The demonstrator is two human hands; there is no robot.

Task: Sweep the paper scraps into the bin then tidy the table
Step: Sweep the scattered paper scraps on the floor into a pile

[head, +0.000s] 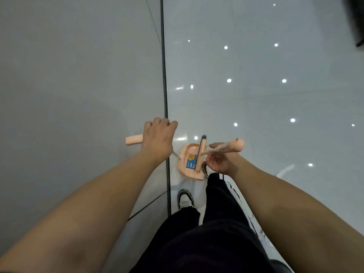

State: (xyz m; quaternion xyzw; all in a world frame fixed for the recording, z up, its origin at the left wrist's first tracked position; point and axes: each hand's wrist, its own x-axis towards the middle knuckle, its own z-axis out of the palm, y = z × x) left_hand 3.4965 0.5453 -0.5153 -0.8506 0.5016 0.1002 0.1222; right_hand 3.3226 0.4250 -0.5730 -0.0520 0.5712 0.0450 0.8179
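Observation:
A pink dustpan (186, 166) with a blue label rests on the glossy floor just ahead of my feet. A pink broom head (201, 156) with dark bristles stands on edge inside it. My left hand (157, 138) is closed around the dustpan's long handle, whose pink end (134, 139) sticks out to the left. My right hand (218, 161) is curled around the broom's handle, whose pink grip (235, 145) points right. A white paper strip (285, 170) lies on the floor to the right. No bin is in view.
A grey wall panel (78, 85) fills the left, bordered by a black vertical strip (164, 75). White floor tiles (256, 75) with light reflections spread to the right. My shoes (185, 198) and dark trousers are below. A dark object (356, 20) sits at the top right corner.

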